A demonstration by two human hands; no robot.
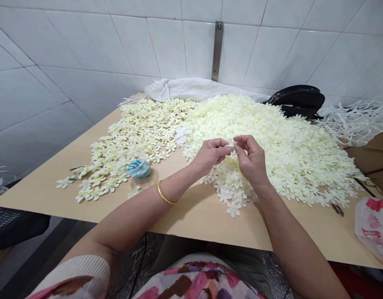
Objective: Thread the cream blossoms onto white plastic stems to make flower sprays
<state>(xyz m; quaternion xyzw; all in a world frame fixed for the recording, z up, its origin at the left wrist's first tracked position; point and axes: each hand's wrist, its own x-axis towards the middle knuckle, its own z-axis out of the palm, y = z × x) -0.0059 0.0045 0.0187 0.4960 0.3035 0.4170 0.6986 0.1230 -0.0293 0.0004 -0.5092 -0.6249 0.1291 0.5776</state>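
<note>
My left hand (212,155) and my right hand (251,160) meet above the front of a big heap of pale artificial flowers (272,141). Thumb and fingers of both hands pinch a small white artificial flower (232,144), partly hidden by the fingertips. Under my hands, several loose flowers (233,207) spill from the heap onto the tabletop. Left of my left forearm sits a small clear cup (139,169) with something blue and white in it. Beyond the cup spreads a second, flatter group of pale yellow flowers (138,128).
A tan table (185,222) stands against a tiled wall. White plastic sheeting (191,88) and a black bag (299,99) lie at the back. White stringy stems (359,122) pile up at right, and a red-and-white plastic bag (374,226) sits by the right edge.
</note>
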